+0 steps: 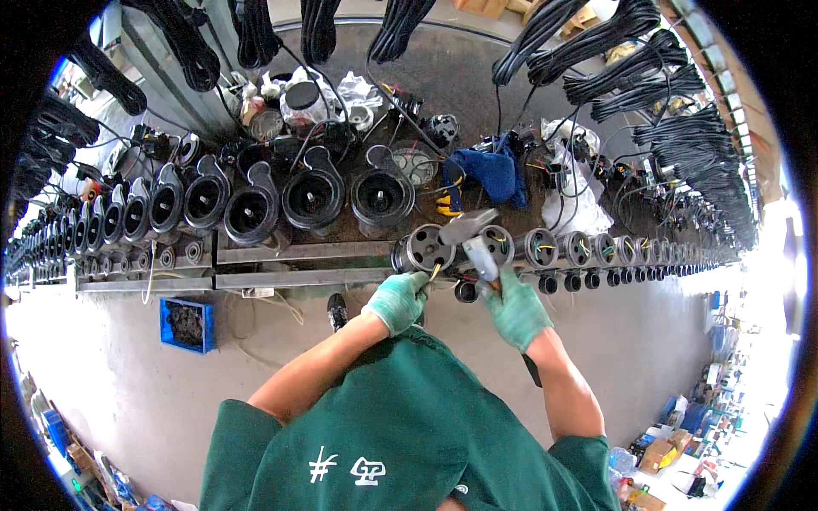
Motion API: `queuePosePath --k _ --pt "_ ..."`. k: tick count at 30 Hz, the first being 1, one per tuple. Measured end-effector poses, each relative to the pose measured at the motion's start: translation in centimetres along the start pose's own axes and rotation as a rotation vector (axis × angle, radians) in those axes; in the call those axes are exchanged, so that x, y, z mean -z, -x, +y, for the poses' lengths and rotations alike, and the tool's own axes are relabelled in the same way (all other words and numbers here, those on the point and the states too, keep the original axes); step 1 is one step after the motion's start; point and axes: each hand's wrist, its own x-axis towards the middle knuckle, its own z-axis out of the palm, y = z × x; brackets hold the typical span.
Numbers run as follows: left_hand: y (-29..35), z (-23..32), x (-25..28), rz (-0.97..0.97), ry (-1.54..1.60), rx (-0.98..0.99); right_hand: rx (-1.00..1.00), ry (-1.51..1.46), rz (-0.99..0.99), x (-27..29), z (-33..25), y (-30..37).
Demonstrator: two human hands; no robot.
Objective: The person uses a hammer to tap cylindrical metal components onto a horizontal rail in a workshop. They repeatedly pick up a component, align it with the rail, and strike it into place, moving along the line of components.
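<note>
Both my hands wear green work gloves. My right hand [516,311] is wrapped round the handle of a hammer [468,226], whose metal head is raised over the row of round pump housings. Right below the hammer head stands a dark round housing [429,247] with holes in its end face. My left hand [398,303] is closed at that housing's lower edge. A short thin yellowish piece [436,271] sticks up beside its fingertips; whether the fingers grip it cannot be made out. Another holed housing [495,244] sits partly behind the hammer.
Black pump bodies with curved necks [313,189] line the bench to the left. More holed housings [541,247] run along its right. Coiled black cables [625,32] hang overhead. A blue cloth [487,175] lies behind the hammer. A blue crate [187,325] stands on the floor.
</note>
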Motion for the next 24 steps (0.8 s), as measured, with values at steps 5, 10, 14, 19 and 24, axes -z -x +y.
queuePosePath --k 5,10,14,19,24 --pt "0.6 0.1 -0.1 -0.022 0.032 0.043 0.062 -0.042 0.168 0.3 -3.0 1.5" --pt "0.7 -0.6 -0.3 -0.071 -0.007 0.029 -0.107 0.266 -0.196 -2.7 0.5 -1.3" --pt "0.4 0.5 0.4 -0.117 -0.016 0.041 -0.076 0.149 -0.155 -2.2 1.5 -1.2" --pt "0.5 -0.4 1.0 -0.201 0.092 0.190 -0.091 -0.038 0.065 -1.4 3.2 1.4" --pt "1.4 -1.3 0.0 0.030 0.311 0.235 -0.218 -0.027 0.568 1.6 11.8 3.2"
